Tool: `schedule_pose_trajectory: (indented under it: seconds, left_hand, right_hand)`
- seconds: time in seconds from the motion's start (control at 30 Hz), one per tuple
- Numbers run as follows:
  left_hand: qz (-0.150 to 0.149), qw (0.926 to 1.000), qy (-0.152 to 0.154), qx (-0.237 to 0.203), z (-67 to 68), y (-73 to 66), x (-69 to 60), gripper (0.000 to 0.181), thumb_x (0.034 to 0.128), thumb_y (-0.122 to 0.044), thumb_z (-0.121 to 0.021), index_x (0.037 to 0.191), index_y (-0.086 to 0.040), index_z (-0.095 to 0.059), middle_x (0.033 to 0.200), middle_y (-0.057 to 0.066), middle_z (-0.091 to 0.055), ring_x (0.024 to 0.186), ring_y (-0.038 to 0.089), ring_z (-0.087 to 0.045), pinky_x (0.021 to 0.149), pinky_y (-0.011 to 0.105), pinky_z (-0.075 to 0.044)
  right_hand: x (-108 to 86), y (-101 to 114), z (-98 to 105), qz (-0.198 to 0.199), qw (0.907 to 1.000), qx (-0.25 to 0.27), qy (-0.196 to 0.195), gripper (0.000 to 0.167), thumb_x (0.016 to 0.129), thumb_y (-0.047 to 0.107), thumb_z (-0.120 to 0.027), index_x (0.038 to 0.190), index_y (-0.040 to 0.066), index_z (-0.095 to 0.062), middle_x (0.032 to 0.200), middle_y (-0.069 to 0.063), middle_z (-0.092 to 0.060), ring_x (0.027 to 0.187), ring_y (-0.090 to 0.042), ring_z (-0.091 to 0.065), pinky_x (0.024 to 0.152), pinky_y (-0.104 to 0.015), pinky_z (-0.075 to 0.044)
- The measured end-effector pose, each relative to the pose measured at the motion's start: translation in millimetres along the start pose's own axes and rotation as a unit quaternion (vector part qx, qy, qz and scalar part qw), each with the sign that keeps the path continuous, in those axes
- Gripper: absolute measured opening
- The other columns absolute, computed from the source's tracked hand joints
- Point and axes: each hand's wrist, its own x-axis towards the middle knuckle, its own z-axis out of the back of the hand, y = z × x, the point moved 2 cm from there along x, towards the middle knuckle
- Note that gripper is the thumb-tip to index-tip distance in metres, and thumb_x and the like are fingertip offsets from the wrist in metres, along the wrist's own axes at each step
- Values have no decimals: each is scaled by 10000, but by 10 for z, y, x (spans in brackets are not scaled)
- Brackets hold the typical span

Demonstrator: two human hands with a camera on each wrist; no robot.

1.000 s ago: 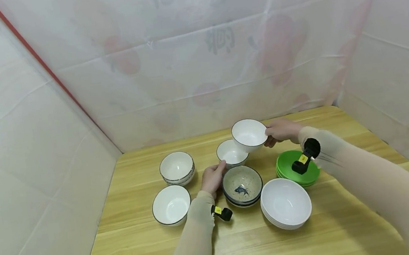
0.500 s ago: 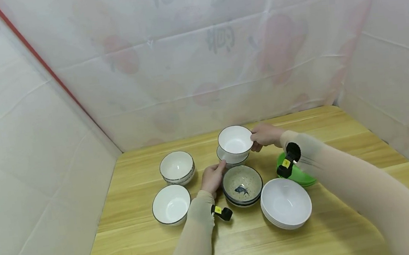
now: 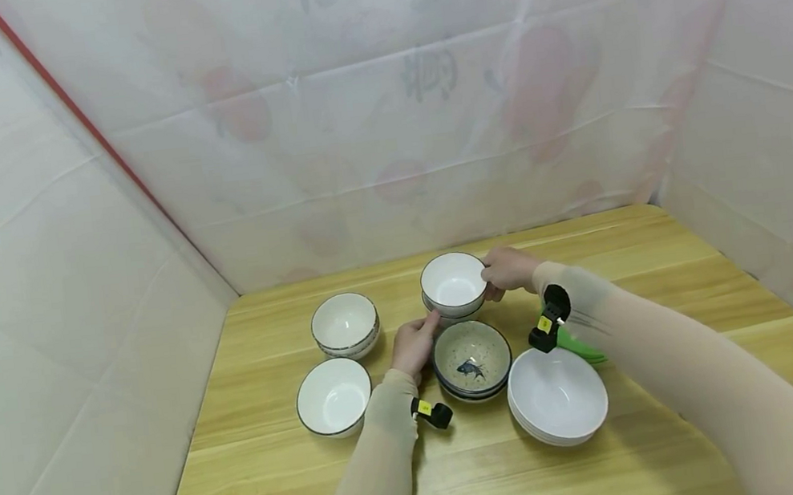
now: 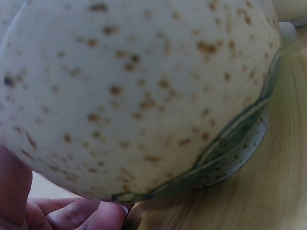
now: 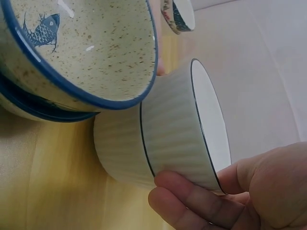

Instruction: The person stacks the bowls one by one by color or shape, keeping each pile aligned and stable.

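My right hand pinches the rim of a white bowl with a dark edge, thumb inside and fingers on the ribbed outer wall. That bowl sits nested in a second white bowl, as the right wrist view shows. My left hand grips the lower bowl's left side, its thumb at the rim; the speckled bowl hides part of this grip in the left wrist view. Just in front stands a stack of speckled bowls, the top one with a blue fish inside.
Left of my left hand are a stack of patterned white bowls and a single dark-rimmed white bowl. A stack of plain white bowls stands at right front. Green bowls are mostly hidden under my right forearm. A curtain borders the wooden table.
My right hand has moved left and down with its white bowl, from above and beside the lower one to nested inside it. The left hand has stayed in place.
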Motion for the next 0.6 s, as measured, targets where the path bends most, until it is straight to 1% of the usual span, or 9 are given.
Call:
schedule_pose_trajectory:
  seconds: [0.13, 0.33, 0.47, 0.6]
  left_hand:
    - [-3, 10000, 16, 15, -5, -4, -10, 671, 910, -578, -544, 1261, -10, -612, 1209, 114, -627, 1125, 243, -561, 974, 421, -452]
    - [9, 10000, 41, -20, -1, -13, -24, 671, 910, -576, -546, 1262, -8, -610, 1189, 113, -630, 1090, 236, -568, 951, 416, -464]
    - [60, 10000, 54, -56, 1, -15, -33, 638, 923, -553, -540, 1259, -16, -614, 1172, 102, -631, 1066, 225, -570, 934, 406, -471]
    - [83, 9999, 56, -69, -3, -18, -36, 592, 941, -519, -532, 1247, -20, -623, 1180, 102, -631, 1088, 232, -564, 951, 416, -459]
  right_hand:
    - [26, -27, -19, -11, 9999, -108, -32, 293, 946, 20, -381, 1088, -79, -617, 833, -150, -697, 824, -328, -687, 762, -404, -566]
    - [26, -28, -36, -120, 9998, -167, -62, 282, 954, 37, -387, 1091, -73, -607, 829, -142, -696, 768, -261, -685, 815, -442, -547]
    - [21, -21, -60, -197, 9997, -144, -85, 262, 957, 45, -389, 1059, -73, -599, 820, -135, -691, 770, -261, -682, 812, -433, -546]
    - [18, -19, -86, -204, 9996, -161, -112, 256, 947, 44, -381, 1035, -69, -593, 798, -127, -686, 767, -272, -679, 807, -437, -545]
